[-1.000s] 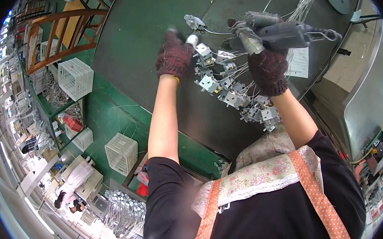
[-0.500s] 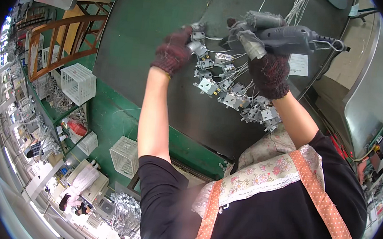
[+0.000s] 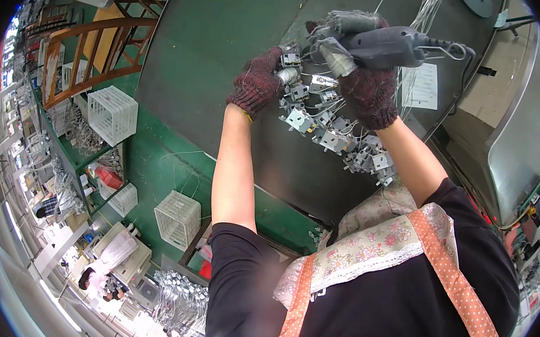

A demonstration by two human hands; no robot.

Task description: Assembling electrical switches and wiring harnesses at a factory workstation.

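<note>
Both my hands wear dark red knitted gloves with grey tape wrapped round the fingers. My left hand [image 3: 261,81] is closed on a small grey metal part [image 3: 290,57] at the far end of a bunch of similar parts. My right hand [image 3: 368,90] grips a dark grey corded power tool [image 3: 386,48]. Its front end faces the part in my left hand; the tip is hidden by the taped fingers. Between and below my hands several more metal parts [image 3: 333,140] with white wires lie in a curved row on the dark table [image 3: 231,30].
A printed paper sheet [image 3: 420,85] lies right of the tool, beside hanging white wires [image 3: 427,12]. A metal-sided machine [image 3: 525,120] stands at right. Left of the table are a wooden chair [image 3: 96,31] and white plastic baskets [image 3: 177,220]. People sit farther off at lower left.
My left hand has moved right and slightly nearer to me with the metal part. My right hand and the tool have shifted left, so the two are closer together.
</note>
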